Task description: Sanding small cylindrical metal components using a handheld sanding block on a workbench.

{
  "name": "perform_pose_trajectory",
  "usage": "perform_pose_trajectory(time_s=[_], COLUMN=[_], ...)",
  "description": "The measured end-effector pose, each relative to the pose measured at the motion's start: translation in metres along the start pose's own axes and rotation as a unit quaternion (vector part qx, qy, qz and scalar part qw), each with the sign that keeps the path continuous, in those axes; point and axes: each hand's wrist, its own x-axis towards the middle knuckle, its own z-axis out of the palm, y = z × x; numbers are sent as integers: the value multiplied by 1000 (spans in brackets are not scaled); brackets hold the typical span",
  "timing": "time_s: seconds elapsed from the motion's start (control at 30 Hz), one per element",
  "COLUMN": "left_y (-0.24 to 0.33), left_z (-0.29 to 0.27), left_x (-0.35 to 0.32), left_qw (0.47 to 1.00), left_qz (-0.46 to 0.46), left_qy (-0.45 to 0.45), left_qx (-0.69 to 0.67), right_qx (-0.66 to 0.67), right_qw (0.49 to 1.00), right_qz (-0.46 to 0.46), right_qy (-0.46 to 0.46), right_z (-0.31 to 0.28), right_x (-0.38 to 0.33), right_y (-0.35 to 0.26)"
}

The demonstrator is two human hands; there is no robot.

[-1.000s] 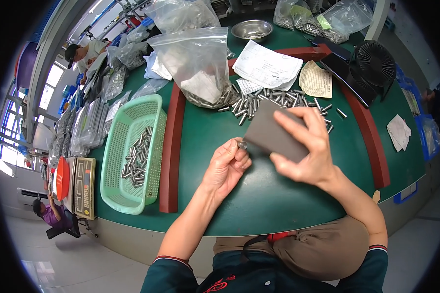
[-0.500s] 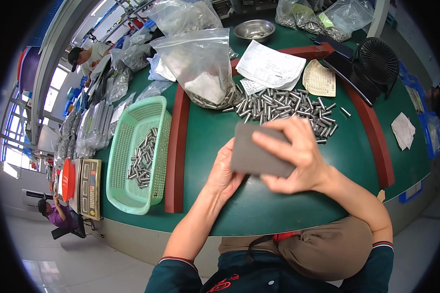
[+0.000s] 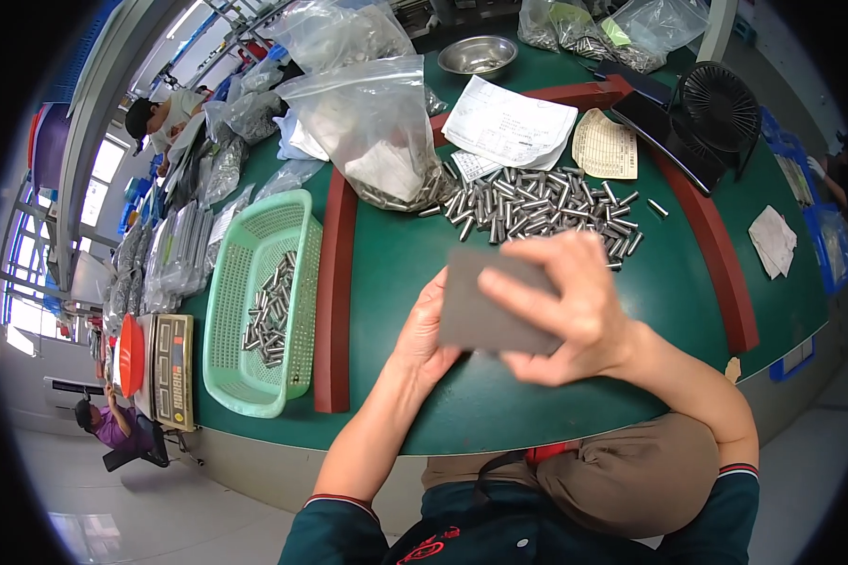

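My right hand [image 3: 586, 318] grips a flat, grey-brown rectangular pad [image 3: 476, 323], with the index finger stretched across its top face and the thumb at its lower edge. Behind the pad's left side is my left hand [image 3: 422, 331], its fingers curled and partly covered; whatever it pinches is hidden. Just beyond both hands, a pile of short shiny metal pins [image 3: 528, 205] is spread on the green table [image 3: 528, 419]. More metal pins [image 3: 269, 315] lie inside a light green plastic basket [image 3: 219, 372] to the left.
Red bars [image 3: 334, 311] border the work area on the left, back and right. A clear bag of pins [image 3: 377, 141], papers [image 3: 509, 122] and a steel bowl [image 3: 478, 56] stand farther back. A black fan [image 3: 719, 104] and a white cloth [image 3: 773, 242] are on the right; a scale [image 3: 172, 367] is left.
The pad and my right hand have shifted slightly toward me. My left hand stays almost in place, and the whole view has tilted a little.
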Motion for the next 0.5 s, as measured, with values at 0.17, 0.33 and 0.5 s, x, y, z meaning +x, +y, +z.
perform_pose_trajectory(time_s=[0.17, 0.33, 0.5], left_y=[1, 6, -1], left_z=[-24, 17, -22], left_x=[9, -5, 6], left_qw=[968, 996, 972], left_qz=[-7, -51, 1], left_qy=[-228, 72, -194], left_qx=[-107, -14, -133], right_qx=[-76, 4, -143], right_qw=[988, 1000, 982], right_qz=[121, -6, 100], right_qy=[53, -7, 70], right_z=[8, 2, 7], right_x=[2, -2, 5], right_y=[22, -1, 18])
